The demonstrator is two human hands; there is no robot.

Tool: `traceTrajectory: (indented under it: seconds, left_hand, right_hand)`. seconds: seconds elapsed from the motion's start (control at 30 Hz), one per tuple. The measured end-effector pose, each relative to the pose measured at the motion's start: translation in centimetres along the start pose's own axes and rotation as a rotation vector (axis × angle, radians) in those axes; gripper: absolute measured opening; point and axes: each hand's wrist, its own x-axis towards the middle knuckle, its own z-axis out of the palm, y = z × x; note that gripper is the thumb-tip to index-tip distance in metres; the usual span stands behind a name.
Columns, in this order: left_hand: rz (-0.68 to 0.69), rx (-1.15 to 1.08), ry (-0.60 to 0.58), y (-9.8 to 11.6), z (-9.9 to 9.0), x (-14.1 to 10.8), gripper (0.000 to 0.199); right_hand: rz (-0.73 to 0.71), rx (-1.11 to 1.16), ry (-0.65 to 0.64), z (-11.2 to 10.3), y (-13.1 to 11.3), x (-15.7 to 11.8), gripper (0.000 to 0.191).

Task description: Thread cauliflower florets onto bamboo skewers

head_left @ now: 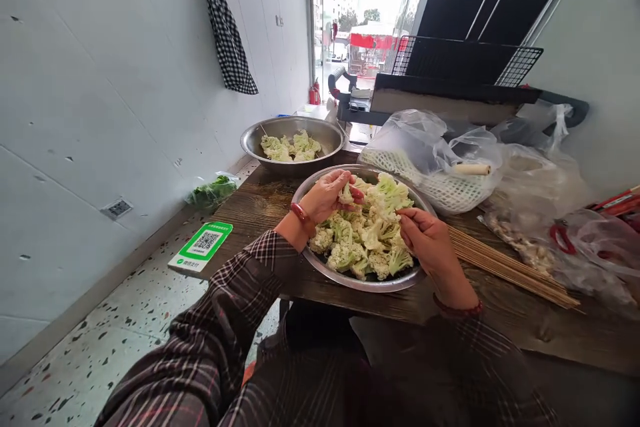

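A wide metal bowl (367, 287) full of cauliflower florets (350, 250) stands at the table's front edge. My left hand (327, 197) is over its left side, fingers closed around a small cauliflower floret (346, 195). Over the right side, my right hand (427, 237) has thumb and fingertips pinched together beside a larger pale green floret (390, 193). Whether that floret or something thin is in the pinch, I cannot tell. A bundle of wooden skewers (505, 260) lies to the right of the bowl, near my right wrist.
Behind, a second metal bowl (250, 140) holds several skewered-looking cauliflower pieces. Plastic bags (420, 137) crowd the table's (250, 210) right back, one with a white mesh basket (453, 193). A QR code sign (204, 245) sits at the left corner. Bagged greens (213, 192) lie by the wall.
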Motion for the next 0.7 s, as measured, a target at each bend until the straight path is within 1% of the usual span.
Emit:
traceTrajectory:
  seconds: [0.1,0.23,0.4,0.53,0.6,0.7]
  left_hand:
    - [0.036,-0.029,0.026,-0.6,-0.4,0.0,0.031]
    - [0.042,-0.076,-0.027,-0.9,-0.4,0.1,0.022]
    - [0.046,-0.104,-0.060,-0.8,-0.2,-0.2,0.028]
    - [0.149,-0.051,-0.106,-0.8,-0.3,-0.6,0.029]
    - [0.177,-0.029,-0.097,-0.8,-0.5,-0.7,0.032]
    - [0.149,-0.057,-0.053,-0.7,-0.6,-0.8,0.039]
  right_hand:
    - [-0.009,-0.078,-0.047,0.1,-0.1,-0.1,0.033]
    - [-0.017,-0.134,-0.090,0.6,-0.4,-0.9,0.032]
    - [0.013,-0.162,-0.105,1.0,-0.3,-1.9,0.030]
    - [0.034,-0.136,-0.068,0.9,-0.1,-1.9,0.030]
    - [0.039,-0.141,-0.072,0.8,0.0,-1.8,0.029]
    - [0.038,-0.167,-0.089,0.8,0.0,-1.8,0.028]
